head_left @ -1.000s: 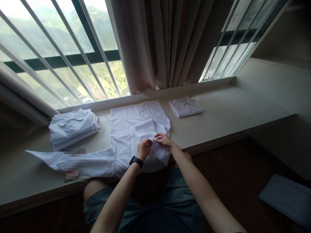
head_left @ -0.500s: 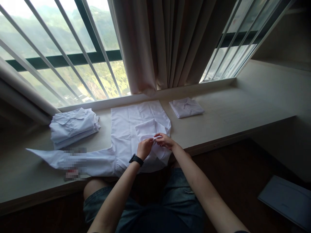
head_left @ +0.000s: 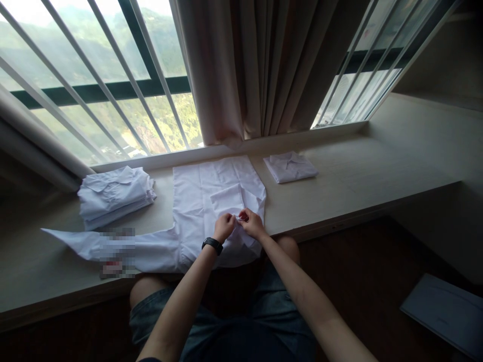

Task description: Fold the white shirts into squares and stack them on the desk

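A white shirt [head_left: 196, 201] lies spread on the ledge in front of me, one sleeve stretched out to the left and part of the cloth folded over near its right side. Both hands meet above that folded part. My left hand [head_left: 225, 227], with a black watch on the wrist, pinches a bit of the white cloth. Close against it, my right hand [head_left: 250, 223] grips the same piece between bent fingers. The exact bit of fabric between the fingertips is too small to make out.
A stack of folded white shirts [head_left: 115, 196] sits left on the pale ledge [head_left: 362, 171]. One folded white shirt [head_left: 290, 167] rests to the right. Behind are curtains [head_left: 271, 70] and barred windows. A flat whitish panel [head_left: 445, 311] is low at the right.
My right hand has shifted slightly left and down, its fingers curling in closer to my left hand. The shirt and the folded stacks stay where they were.
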{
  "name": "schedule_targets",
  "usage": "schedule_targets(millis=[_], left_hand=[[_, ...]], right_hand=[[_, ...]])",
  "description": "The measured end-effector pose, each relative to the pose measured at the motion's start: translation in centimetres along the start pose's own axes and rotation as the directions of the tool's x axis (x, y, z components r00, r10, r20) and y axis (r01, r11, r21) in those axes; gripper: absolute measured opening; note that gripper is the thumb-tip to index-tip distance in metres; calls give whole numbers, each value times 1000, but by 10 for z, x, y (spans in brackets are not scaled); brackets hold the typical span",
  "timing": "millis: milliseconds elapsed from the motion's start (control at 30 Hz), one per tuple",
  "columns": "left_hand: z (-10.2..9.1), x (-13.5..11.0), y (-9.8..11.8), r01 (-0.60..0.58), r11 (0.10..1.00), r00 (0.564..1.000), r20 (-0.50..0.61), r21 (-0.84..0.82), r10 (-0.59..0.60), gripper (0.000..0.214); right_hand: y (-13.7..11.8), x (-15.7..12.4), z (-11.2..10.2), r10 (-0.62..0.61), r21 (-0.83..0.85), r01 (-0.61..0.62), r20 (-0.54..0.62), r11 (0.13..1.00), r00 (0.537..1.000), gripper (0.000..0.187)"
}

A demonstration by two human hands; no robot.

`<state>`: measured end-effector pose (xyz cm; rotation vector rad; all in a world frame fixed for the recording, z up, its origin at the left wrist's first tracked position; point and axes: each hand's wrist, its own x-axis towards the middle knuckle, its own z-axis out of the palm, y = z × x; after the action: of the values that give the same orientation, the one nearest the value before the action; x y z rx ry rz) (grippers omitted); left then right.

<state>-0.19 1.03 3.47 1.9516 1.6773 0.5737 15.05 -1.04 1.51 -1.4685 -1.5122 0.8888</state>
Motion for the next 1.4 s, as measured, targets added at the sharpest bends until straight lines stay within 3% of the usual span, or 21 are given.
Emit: schedule_targets(millis=[200, 367, 500, 600, 867, 1233, 1300, 1400], left_hand=[[4, -2, -6, 59, 998, 998, 11, -15, -59, 31], [-4, -5, -5, -12, 1000, 1000, 0, 11, 12, 26], [-10, -6, -3, -69, 997, 997, -28, 19, 69, 28], [-13, -6, 0, -114, 993, 992, -45, 20, 115, 28], [-17, -5, 2, -149, 989, 989, 20, -2, 149, 24], [3, -1, -14, 89, 968, 995, -12, -233, -94, 29], [3, -4, -19, 106, 951, 993, -16, -292, -116, 31], [-5, -6, -22, 94, 918, 991, -50, -385, -123, 33]], right_hand=[[-8, -18, 10, -82, -237, 63, -75, 970, 994, 11], [-8, -21, 9, -172, -301, 157, -24, 941, 985, 13], [-7, -18, 5, -113, -301, 92, -54, 949, 992, 26], [-6, -15, 4, -100, -301, 76, -65, 950, 993, 17], [-7, -9, 2, -142, -214, 142, 13, 966, 990, 22], [-12, -13, 19, -122, 71, 134, -145, 988, 982, 18], [-13, -10, 20, -84, 142, 102, -123, 985, 989, 18], [-9, -6, 15, 59, 287, -42, -51, 957, 997, 26]])
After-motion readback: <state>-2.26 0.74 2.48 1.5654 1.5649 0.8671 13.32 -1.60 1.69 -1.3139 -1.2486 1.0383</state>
